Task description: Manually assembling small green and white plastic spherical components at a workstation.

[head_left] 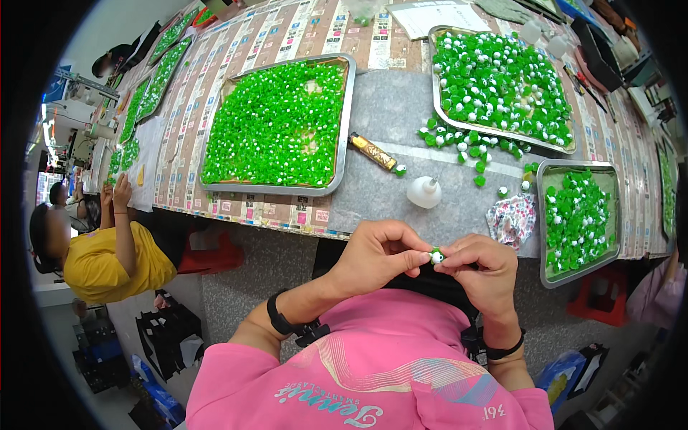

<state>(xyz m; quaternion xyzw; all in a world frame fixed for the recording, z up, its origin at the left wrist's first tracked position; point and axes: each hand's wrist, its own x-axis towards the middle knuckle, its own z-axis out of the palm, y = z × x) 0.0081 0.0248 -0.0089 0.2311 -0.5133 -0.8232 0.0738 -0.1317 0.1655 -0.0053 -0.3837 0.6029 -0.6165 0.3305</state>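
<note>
Between the fingertips of both hands sits a small green-and-white piece (436, 256) with a dark dot, like a toy eyeball. My left hand (378, 255) pinches it from one side with thumb and forefinger. From the other side, my right hand (481, 271) closes its thumb and fingers on it. Both hands are above my lap, just off the table's near edge. A white squeeze bottle (424, 193) with a narrow tip stands beyond them. Loose green-and-white pieces (479, 149) are scattered on the grey cloth, and one lies by a yellow-and-black tube (373, 152).
A metal tray (349, 122) of green pieces lies at left. Another tray (433, 86) stands far right, and a third (542, 215) near right, both holding green-and-white pieces. A flowered cloth (512, 217) is crumpled nearby. A person in a yellow shirt (115, 261) works at left.
</note>
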